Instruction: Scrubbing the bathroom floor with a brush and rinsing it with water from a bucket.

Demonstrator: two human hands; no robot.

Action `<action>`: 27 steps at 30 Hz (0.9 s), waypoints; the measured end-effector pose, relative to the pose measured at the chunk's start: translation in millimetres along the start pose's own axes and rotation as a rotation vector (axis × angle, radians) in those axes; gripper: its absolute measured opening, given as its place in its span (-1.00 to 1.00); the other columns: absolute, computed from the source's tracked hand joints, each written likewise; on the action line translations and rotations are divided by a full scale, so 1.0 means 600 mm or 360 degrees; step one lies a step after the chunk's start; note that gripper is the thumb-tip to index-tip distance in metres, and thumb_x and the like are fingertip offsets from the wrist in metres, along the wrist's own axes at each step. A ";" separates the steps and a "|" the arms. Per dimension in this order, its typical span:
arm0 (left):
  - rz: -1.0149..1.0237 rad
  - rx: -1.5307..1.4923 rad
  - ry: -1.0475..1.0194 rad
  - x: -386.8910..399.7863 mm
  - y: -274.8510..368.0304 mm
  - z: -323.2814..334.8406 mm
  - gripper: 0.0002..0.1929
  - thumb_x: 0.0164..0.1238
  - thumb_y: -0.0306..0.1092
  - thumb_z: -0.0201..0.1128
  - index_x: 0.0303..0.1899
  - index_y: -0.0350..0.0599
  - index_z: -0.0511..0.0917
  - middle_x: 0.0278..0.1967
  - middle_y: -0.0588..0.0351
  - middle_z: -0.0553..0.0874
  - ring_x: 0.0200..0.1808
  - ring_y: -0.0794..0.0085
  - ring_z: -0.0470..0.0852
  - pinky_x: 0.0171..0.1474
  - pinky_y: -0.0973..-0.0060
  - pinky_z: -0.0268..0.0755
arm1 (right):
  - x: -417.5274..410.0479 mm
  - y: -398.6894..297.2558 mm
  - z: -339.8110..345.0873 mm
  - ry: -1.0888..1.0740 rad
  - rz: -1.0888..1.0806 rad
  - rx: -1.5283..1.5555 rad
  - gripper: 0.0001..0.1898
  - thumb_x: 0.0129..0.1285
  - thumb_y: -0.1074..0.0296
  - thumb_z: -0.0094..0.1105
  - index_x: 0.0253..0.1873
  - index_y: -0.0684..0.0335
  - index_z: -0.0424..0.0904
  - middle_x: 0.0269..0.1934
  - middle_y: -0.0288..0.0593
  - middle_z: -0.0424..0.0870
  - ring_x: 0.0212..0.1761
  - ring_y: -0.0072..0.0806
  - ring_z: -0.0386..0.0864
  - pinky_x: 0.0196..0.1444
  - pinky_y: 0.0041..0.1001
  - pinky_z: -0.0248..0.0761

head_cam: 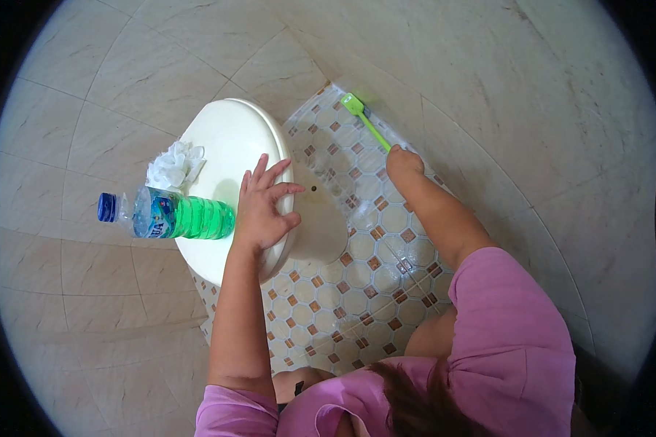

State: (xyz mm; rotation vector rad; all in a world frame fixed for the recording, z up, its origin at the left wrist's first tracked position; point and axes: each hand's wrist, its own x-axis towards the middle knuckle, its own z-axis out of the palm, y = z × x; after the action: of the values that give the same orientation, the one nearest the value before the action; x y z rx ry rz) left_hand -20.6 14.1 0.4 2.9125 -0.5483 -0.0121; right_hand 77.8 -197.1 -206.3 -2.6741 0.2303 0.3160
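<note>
My right hand (404, 165) is closed around the handle of a green long-handled scrub brush (370, 124). The brush head lies at the floor's edge against the tiled wall; its bristles are mostly hidden. My left hand (268, 205) rests with spread fingers on the near edge of the white closed toilet lid (213, 136), holding nothing. Left of that hand, a clear plastic bottle (202, 217) with green liquid and a blue cap stands on the lid. Beside the bottle sits a crumpled white bundle (176, 165), perhaps paper or plastic.
The toilet base (320, 229) stands on a floor of patterned tiles (361, 273), which look wet in places. Beige tiled walls (497, 125) rise close around the toilet and on the right. My knees are near the bottom.
</note>
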 end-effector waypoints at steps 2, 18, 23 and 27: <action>-0.0008 0.0005 -0.0006 -0.002 -0.003 -0.002 -0.60 -0.42 -0.35 0.23 -0.31 0.13 0.60 0.16 0.24 0.33 0.31 0.21 0.00 0.31 0.12 -0.26 | -0.007 -0.019 0.035 -0.0122 -0.0167 -0.0008 -0.75 0.19 0.34 -0.20 -0.14 0.26 0.45 -0.29 0.00 0.60 -0.22 -0.22 0.58 -0.24 -0.29 0.45; -0.0048 -0.0008 -0.0023 0.001 -0.002 -0.006 -0.59 -0.45 -0.36 0.22 -0.31 0.13 0.61 0.16 0.25 0.33 0.31 0.20 0.00 0.30 0.11 -0.26 | 0.034 -0.066 0.032 -0.0287 -0.0386 -0.0085 -0.71 0.24 0.33 -0.35 -0.11 0.30 0.39 -0.23 0.00 0.57 -0.18 -0.15 0.55 -0.19 -0.25 0.42; -0.0064 0.0036 -0.0019 0.004 0.002 -0.004 -0.59 -0.46 -0.37 0.23 -0.31 0.12 0.61 0.15 0.24 0.33 0.31 0.20 0.00 0.30 0.09 -0.24 | 0.030 -0.098 0.057 -0.0114 -0.0193 0.0194 -0.69 0.26 0.28 -0.37 -0.10 0.28 0.38 -0.20 0.03 0.56 -0.19 -0.15 0.55 -0.20 -0.25 0.42; -0.0091 0.0042 -0.0008 0.002 0.002 -0.006 -0.59 -0.46 -0.37 0.23 -0.31 0.11 0.61 0.15 0.24 0.33 0.31 0.20 0.01 0.29 0.09 -0.23 | 0.012 -0.116 0.055 -0.0442 -0.0710 -0.0090 -0.71 0.23 0.27 -0.25 -0.06 0.30 0.33 -0.20 0.00 0.57 -0.19 -0.17 0.56 -0.20 -0.29 0.43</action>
State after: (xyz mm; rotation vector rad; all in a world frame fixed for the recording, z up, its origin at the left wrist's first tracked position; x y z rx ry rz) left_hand -20.1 13.1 3.9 2.9535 -0.4694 -0.0202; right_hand 93.1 -121.2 -209.4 -2.6029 -0.4587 0.5450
